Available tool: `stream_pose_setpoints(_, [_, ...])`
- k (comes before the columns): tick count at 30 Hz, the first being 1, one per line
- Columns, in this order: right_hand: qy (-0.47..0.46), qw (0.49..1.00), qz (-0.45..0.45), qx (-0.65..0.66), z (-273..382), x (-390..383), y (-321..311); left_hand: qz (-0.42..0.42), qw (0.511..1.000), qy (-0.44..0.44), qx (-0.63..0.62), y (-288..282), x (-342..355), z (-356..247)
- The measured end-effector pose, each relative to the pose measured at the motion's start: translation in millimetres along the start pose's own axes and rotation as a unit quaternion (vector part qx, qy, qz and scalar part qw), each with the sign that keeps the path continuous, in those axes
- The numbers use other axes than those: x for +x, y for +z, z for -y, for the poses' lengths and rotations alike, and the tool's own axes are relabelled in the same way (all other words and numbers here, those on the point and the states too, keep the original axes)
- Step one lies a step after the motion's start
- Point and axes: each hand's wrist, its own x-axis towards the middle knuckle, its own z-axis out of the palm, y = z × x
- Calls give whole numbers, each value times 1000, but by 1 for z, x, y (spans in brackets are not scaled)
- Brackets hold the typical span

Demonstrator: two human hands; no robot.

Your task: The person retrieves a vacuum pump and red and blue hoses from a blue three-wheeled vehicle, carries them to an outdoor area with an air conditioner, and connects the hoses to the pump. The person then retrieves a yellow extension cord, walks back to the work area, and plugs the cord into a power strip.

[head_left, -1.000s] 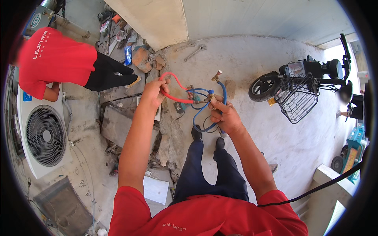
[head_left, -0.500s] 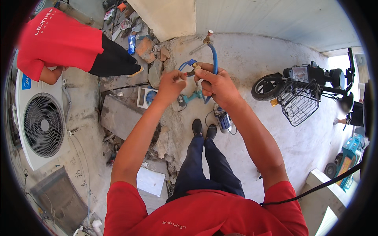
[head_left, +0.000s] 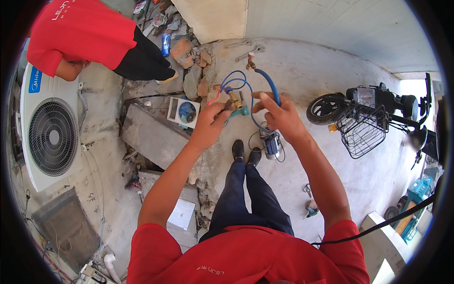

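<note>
My left hand (head_left: 212,125) has its fingers closed on a brass fitting (head_left: 235,100), which has a blue cap and a thin red hose (head_left: 213,99). My right hand (head_left: 283,118) grips a thick blue hose (head_left: 270,84), which rises to a brass valve (head_left: 250,64). Thinner blue hose loops between my hands. Beyond them on the floor lies a teal power tool (head_left: 240,111), partly hidden by the hoses. A cylindrical pump (head_left: 270,146) with a cord sits past my feet, and a white box with blue contents (head_left: 182,112) is left of my left hand.
A co-worker in red (head_left: 85,35) leans over a white outdoor air-conditioning unit (head_left: 52,175) at left. Broken bricks (head_left: 182,52) and slabs (head_left: 144,135) lie beside them. A scooter with a wire basket (head_left: 364,135) lies across the right side. Wrenches (head_left: 255,51) lie near the wall (head_left: 321,19).
My hands have separated and my left hand has moved downward, uncovering the brass fitting between them. My right hand has moved rightward, and the valve end has dropped since half a second ago.
</note>
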Motion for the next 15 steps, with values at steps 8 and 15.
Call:
stream_pose_setpoints(8, [36,981,-151,-119,-63,-54,-48,-140,970,-197,-39,3,-99,83])
stream_pose_setpoints(15, [-58,967,-141,-204,-82,-89,-81,-167,959,-228,-15,7,-138,134])
